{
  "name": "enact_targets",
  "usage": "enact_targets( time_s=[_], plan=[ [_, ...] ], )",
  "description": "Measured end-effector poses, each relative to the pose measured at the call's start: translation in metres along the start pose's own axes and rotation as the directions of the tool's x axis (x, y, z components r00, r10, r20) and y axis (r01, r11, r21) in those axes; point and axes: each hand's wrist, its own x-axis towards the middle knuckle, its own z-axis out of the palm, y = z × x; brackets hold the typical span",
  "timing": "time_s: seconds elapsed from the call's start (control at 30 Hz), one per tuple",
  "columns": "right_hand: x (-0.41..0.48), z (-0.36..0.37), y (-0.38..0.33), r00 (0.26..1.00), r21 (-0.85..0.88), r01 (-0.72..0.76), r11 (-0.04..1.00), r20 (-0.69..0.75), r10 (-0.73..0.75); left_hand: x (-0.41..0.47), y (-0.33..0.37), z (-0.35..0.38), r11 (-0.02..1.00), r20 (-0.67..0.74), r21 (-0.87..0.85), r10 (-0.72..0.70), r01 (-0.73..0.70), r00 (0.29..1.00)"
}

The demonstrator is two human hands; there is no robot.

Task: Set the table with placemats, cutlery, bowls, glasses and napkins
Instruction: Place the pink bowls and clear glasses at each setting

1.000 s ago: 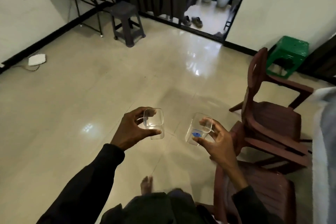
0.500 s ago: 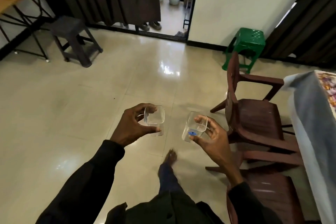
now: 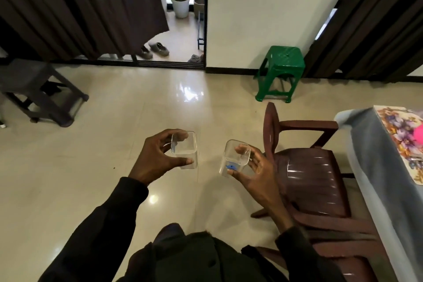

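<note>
Over glossy cream tiles [image 3: 96, 167], each hand (left [image 3: 158, 158], right [image 3: 256, 174]) grips a clear square-rimmed glass [image 3: 185, 150].

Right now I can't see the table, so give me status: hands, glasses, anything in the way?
Left hand holds a clear glass; right hand holds the blue-marked glass. Table ahead right. Brown chairs stand between.

view: swung right | desk [image 3: 375, 167] edge with floral placemat [image 3: 405, 137]: more in sight | green stool [image 3: 282, 71]: nearer centre

sleeves [image 3: 109, 217]: long, black | hands: bare | front garment [image 3: 196, 256]: dark
</note>
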Motion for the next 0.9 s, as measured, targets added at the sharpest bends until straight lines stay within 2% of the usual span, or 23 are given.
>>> enact_targets(
  time_s=[0.13,0.4,0.67,0.9],
  plan=[
    [0.063,-0.015,0.008,0.997,-0.028,-0.018,0.999,-0.071,0.016,0.081,-0.001,0.010,1.000,0.075,0.014,0.023,-0.024,0.997],
    [0.202,-0.035,0.030,0.960,0.024,-0.081,0.996,-0.266,0.085,0.275,-0.005,0.034,0.997,0.262,0.002,0.070,-0.073,0.962],
    [0.343,-0.055,0.024,0.877,-0.009,-0.132,0.991,-0.467,0.113,0.473,0.030,0.067,0.985,0.495,0.013,0.143,-0.172,0.857],
    [0.423,-0.089,0.034,0.785,0.039,-0.150,0.988,-0.603,0.143,0.590,0.047,0.122,0.981,0.600,-0.025,0.170,-0.195,0.782]
  ],
)
